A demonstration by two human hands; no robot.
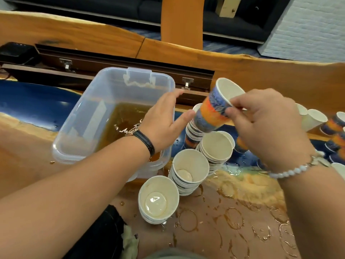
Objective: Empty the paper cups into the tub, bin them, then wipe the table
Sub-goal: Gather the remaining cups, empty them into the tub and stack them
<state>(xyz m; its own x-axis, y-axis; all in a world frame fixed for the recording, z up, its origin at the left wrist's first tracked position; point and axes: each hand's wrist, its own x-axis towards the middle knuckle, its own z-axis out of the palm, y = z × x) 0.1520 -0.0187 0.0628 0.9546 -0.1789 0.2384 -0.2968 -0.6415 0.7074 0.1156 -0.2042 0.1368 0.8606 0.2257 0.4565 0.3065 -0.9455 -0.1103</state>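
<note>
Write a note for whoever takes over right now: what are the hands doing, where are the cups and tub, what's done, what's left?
Left hand: open, over the right rim of the tub.
Right hand: fingers pinch the rim of a tilted, empty-looking paper cup above the cup stacks.
Done: brown liquid in the tub; cup stacks emptied, beside it.
Left: more cups at right, binning (no bin in view), wiping the wet, ringed table.

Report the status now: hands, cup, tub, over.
Right hand pinches tilted paper cup at rim. Left hand open over tub. Tub holds brown liquid. Cup stacks crowd wet table.
</note>
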